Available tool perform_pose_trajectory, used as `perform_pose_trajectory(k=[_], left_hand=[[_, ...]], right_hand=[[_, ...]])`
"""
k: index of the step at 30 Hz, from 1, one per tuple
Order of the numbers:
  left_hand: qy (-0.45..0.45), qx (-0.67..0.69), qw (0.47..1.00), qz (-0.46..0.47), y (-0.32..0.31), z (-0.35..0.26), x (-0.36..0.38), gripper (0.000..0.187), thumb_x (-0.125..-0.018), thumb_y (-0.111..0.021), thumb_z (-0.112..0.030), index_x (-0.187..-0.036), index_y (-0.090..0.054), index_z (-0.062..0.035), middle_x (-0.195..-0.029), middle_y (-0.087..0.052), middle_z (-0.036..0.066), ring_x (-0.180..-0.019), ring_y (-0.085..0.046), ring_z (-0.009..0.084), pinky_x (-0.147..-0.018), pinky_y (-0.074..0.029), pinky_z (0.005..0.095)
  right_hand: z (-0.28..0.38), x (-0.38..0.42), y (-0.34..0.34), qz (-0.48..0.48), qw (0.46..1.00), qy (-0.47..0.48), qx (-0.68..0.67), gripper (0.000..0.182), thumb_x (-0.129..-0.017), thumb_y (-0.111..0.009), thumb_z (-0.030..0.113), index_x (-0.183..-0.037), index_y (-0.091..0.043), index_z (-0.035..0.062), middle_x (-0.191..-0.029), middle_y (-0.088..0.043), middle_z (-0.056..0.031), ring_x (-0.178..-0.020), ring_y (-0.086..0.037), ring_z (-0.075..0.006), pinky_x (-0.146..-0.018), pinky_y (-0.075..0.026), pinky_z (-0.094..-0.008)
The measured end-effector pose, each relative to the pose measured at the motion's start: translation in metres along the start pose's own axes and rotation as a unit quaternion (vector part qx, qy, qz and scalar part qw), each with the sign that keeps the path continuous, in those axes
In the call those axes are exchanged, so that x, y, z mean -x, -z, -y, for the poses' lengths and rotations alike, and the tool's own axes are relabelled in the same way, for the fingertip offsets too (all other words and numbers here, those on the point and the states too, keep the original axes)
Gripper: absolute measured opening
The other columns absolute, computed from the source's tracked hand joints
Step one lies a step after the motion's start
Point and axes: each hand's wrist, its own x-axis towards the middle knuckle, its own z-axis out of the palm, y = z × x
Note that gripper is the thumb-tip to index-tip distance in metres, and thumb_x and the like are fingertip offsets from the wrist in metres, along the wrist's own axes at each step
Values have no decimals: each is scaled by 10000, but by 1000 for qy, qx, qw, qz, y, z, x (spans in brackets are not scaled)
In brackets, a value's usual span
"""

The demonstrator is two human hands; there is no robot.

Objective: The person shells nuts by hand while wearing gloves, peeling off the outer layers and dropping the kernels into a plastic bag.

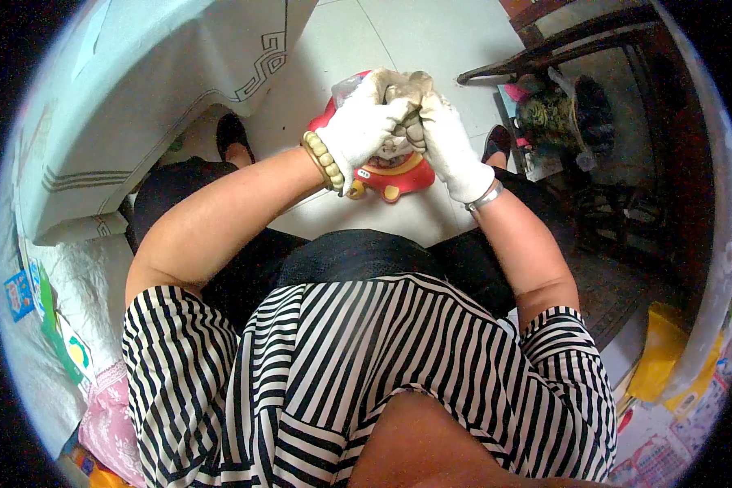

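Both my hands wear white gloves with greyish fingertips and meet at the upper middle of the view. My left hand (358, 130), with a beaded bracelet at the wrist, has its fingers curled inward. Opposite it, my right hand (447, 146), with a silver band at the wrist, is curled too, fingertips touching the left ones. What they pinch, if anything, is too small or hidden to name. Below them a red and yellow object (411, 180) sits on the floor, partly covered by my hands. Clear plastic shows at its upper left.
A table with a pale patterned cloth (179, 73) stands at the left. Dark wooden furniture (626, 49) is at the right, with assorted items (545, 114) under it. My feet in dark shoes flank the red object on the tiled floor (342, 41).
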Motion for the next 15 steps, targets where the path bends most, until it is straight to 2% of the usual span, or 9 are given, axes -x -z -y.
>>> perform_pose_trajectory(k=[4, 6, 7, 9, 13, 15], left_hand=[[-11, -40, 999, -22, -2, 0, 4, 302, -879, -525, -149, -1128, -498, 19, -1041, -591, 103, -945, -551, 148, -854, -450, 279], [-4, -9, 999, -34, -2, 10, 0, 279, -870, -529, -127, -1112, -503, 9, -1032, -594, 99, -942, -551, 151, -851, -451, 279], [-4, -9, 999, -34, 1, 18, -5, 279, -870, -529, -127, -1112, -503, 9, -1032, -594, 99, -942, -551, 151, -851, -451, 279], [-34, -39, 999, -1, 6, 20, -12, 304, -863, -530, -103, -1145, -497, 6, -1036, -595, 97, -950, -554, 154, -863, -449, 280], [2, -51, 998, 37, 6, -2, -6, 332, -863, -517, -74, -1184, -488, 5, -1054, -592, 96, -971, -551, 149, -887, -443, 283], [3, -101, 995, 22, 3, -5, -1, 356, -864, -503, -65, -1212, -478, 5, -1078, -585, 96, -993, -545, 143, -907, -435, 286]], right_hand=[[-6, -2, 1, 2, 999, 23, -23, 315, -979, -395, 376, -1029, -559, 112, -682, -533, 55, -501, -436, -18, -421, -327, -172], [-2, -2, 4, -6, 1000, 10, 24, 333, -983, -410, 310, -1134, -556, 51, -1023, -622, -45, -839, -609, -109, -727, -509, -256], [-2, -3, 4, -6, 1000, 10, 24, 333, -983, -410, 310, -1134, -556, 51, -1023, -622, -45, -839, -609, -109, -727, -509, -256], [-1, -4, 5, 45, 998, 14, -37, 325, -979, -406, 364, -1078, -559, 96, -838, -580, 38, -631, -509, -19, -494, -393, -172], [4, -8, 8, 80, 995, 22, -56, 335, -972, -422, 383, -1056, -570, 95, -807, -577, 45, -599, -498, -21, -478, -382, -171], [6, -8, 16, 134, 987, 48, 68, 341, -963, -435, 404, -1036, -582, 105, -786, -573, 47, -577, -487, -17, -456, -363, -169]])
